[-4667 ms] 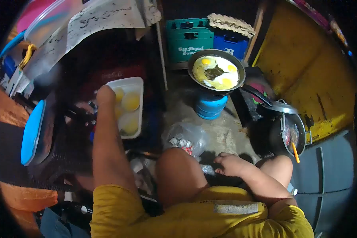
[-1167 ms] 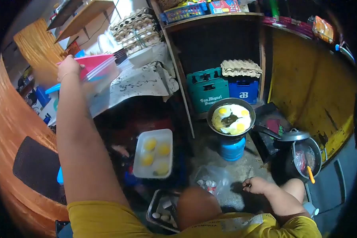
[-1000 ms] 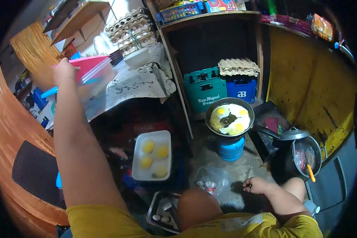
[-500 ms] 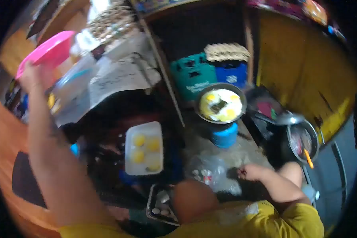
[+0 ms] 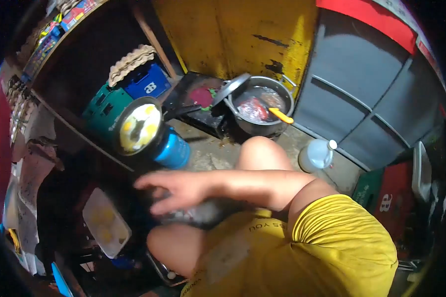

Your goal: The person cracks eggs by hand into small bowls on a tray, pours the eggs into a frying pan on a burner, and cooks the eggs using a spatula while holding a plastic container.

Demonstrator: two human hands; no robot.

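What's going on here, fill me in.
Someone in a yellow shirt has eggs in a pan, set on a blue burner. Their right hand, blurred, reaches out with fingers spread between the burner and a pale tray and seems to hold nothing. The left hand is out of view. The tray holds yellow rounds that look like yolks. Beyond the knees stands a pot, its lid tilted at the rim.

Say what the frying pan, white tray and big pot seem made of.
Frying pan: probably metal, with a thin rim and dark finish. White tray: plastic or foam, unclear which; smooth, rounded corners. Big pot: grey metal, perhaps aluminium, by its dull sheen.
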